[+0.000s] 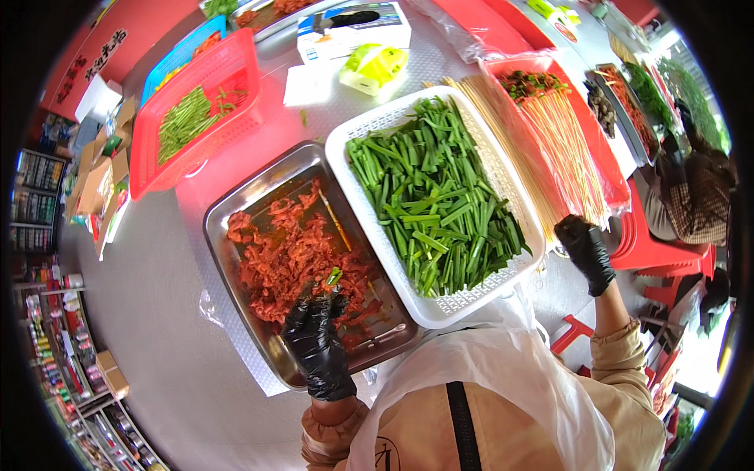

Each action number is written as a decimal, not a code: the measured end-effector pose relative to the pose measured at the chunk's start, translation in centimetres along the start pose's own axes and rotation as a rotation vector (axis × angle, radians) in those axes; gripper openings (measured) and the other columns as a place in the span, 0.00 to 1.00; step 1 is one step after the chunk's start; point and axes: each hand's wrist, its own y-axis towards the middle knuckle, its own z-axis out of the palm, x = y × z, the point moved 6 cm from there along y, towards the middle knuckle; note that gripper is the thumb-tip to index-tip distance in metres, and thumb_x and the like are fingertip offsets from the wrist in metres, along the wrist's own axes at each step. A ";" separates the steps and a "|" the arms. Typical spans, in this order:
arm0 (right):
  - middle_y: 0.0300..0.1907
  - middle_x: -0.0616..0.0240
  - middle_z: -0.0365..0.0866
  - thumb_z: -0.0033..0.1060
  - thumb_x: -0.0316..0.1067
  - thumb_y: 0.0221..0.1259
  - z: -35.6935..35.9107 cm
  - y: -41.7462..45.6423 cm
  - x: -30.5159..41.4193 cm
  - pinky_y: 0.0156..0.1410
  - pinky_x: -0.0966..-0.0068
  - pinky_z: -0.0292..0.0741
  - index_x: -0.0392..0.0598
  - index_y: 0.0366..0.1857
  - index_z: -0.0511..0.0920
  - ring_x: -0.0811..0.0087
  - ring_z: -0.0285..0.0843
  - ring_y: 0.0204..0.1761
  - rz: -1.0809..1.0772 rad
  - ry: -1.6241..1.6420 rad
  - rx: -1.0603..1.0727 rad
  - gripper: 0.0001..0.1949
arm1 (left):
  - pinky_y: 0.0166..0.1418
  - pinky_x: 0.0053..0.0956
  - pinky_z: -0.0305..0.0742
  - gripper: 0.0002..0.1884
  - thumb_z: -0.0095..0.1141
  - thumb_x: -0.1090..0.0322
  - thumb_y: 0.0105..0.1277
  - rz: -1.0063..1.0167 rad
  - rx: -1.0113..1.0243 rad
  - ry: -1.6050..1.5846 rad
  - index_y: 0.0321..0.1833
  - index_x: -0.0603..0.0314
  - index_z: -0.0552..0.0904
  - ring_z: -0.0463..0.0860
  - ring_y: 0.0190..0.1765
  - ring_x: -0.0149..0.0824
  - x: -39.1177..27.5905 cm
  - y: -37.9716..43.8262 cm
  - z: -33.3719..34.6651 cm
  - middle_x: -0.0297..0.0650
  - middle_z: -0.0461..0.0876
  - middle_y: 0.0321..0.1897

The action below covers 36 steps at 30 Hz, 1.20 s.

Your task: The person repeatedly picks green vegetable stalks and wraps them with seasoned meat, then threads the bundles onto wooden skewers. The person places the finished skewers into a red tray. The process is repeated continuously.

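Observation:
My left hand point(318, 335), in a black glove, reaches into a steel tray point(271, 359) of red marinated meat strips point(277, 247). A short green piece shows at its fingertips; whether the fingers grip it or meat is unclear. To the right of the tray, a white plastic basket point(453, 318) holds cut green stalks point(436, 200). My right hand point(586, 253), also black-gloved, is at the near ends of bamboo skewers point(512, 147) lying along the basket. Its fingers are curled; what they hold cannot be made out. A red tray point(612, 171) beyond holds loaded skewers point(559, 129).
Red point(250, 76) and blue point(218, 26) baskets stand at the back left. A glove box point(383, 29) and a yellow-green packet point(374, 65) lie behind the white basket. Red stools point(665, 253) and a seated person point(695, 194) are at the right.

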 end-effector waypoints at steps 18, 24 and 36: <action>0.21 0.49 0.75 0.54 0.37 0.49 2.7 0.3 0.7 0.33 0.66 0.72 0.40 0.21 0.74 0.54 0.76 0.27 0.261 0.034 0.163 0.11 | 0.50 0.32 0.76 0.07 0.48 0.78 0.62 -0.043 -0.049 0.193 0.43 0.68 0.75 0.79 0.43 0.39 -1.0 -1.4 1.4 0.41 0.77 0.38; 0.24 0.49 0.76 0.55 0.42 0.49 1.9 0.8 3.4 0.36 0.63 0.73 0.41 0.24 0.75 0.52 0.77 0.29 0.089 -0.236 0.117 0.13 | 0.49 0.32 0.76 0.08 0.48 0.77 0.63 -0.010 -0.059 -0.046 0.44 0.68 0.74 0.79 0.42 0.38 -0.5 -1.5 1.4 0.41 0.77 0.38; 0.18 0.53 0.74 0.52 0.33 0.52 2.0 1.6 0.2 0.28 0.67 0.72 0.42 0.23 0.72 0.62 0.76 0.22 0.254 0.066 0.061 0.06 | 0.46 0.30 0.77 0.09 0.50 0.78 0.61 0.013 0.008 0.087 0.44 0.70 0.75 0.80 0.41 0.36 -0.8 -1.0 2.6 0.41 0.77 0.38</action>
